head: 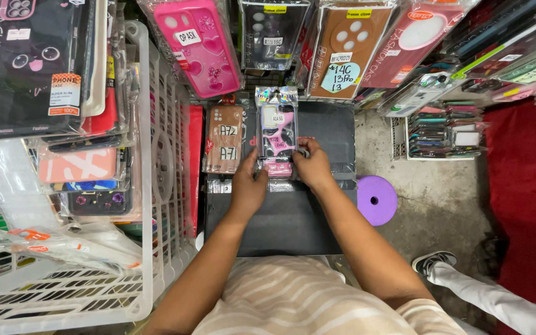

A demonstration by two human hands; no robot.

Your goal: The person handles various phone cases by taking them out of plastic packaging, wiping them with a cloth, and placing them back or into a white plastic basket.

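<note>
At the bottom centre of the frame, two bare forearms rise from a striped shirt over a black box (280, 217). Just above the middle, the left hand (247, 186) and the right hand (312, 166) pinch the lower edge of a packaged phone case (276, 130), pink and black in clear wrap, one at each bottom corner. Beside it to the left hangs a brown case (224, 138). Farther up hang a bright pink case (198, 44) and a tan case (345, 49). A white basket (88, 291) fills the lower left; a purple stool (376, 200) sits at right.
</note>
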